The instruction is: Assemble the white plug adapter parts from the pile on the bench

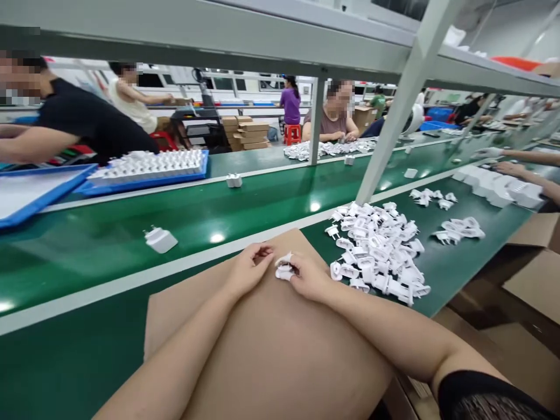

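My right hand (307, 276) rests on a brown cardboard sheet (262, 338) and pinches a small white plastic plug part (283, 268). My left hand (250, 268) lies just left of it on the same sheet, fingers curled inward, with nothing visible in them. A heap of several white plug parts (378, 251) lies on the green table right of my right hand.
A green conveyor belt (109, 233) runs across with a white charger (160, 239) and another small white part (234, 180) on it. A blue tray (144, 169) of white parts stands beyond. Other people sit across. Cardboard boxes (529, 280) stand at right. A slanted shelf post (396, 116) rises ahead.
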Motion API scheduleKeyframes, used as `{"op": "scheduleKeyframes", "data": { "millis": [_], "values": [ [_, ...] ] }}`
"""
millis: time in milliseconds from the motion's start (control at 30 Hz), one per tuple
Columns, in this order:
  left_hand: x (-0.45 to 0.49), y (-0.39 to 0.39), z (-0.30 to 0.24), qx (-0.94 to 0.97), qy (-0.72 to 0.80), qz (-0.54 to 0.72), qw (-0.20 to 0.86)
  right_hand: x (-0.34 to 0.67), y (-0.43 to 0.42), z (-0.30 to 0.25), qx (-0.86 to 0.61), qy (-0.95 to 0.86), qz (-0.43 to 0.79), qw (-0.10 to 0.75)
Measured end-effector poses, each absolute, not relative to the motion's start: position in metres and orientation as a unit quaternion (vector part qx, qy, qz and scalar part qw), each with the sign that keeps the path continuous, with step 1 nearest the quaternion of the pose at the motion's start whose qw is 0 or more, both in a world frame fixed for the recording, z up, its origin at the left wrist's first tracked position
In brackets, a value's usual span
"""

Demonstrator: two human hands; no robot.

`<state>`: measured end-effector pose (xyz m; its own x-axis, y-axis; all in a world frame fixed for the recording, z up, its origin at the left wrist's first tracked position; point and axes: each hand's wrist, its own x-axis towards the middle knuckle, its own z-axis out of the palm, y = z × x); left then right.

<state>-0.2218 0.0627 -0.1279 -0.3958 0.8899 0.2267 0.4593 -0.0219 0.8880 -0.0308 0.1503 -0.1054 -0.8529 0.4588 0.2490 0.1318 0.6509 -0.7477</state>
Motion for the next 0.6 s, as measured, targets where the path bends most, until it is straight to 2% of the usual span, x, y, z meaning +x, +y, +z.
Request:
{"op": "scheduleKeyframes", "data": {
  "millis": [200, 333, 600],
  "values": [
    [-0.224, 0.063, -0.130, 0.515, 0.674, 0.486, 0.209, -0.030, 0.149, -0.107, -0.159, -0.901, 0.350, 0.199],
    [-0.222, 0.063, -0.126, 0.523, 0.674, 0.481, 0.202, -0.028, 0.143, -0.107, -0.160, -0.893, 0.370, 0.199],
    [-0.223, 0.055, -0.109, 0.571, 0.653, 0.434, 0.242, -0.038, 0.143, -0.119, -0.256, -0.735, 0.554, 0.298]
  ]
}}
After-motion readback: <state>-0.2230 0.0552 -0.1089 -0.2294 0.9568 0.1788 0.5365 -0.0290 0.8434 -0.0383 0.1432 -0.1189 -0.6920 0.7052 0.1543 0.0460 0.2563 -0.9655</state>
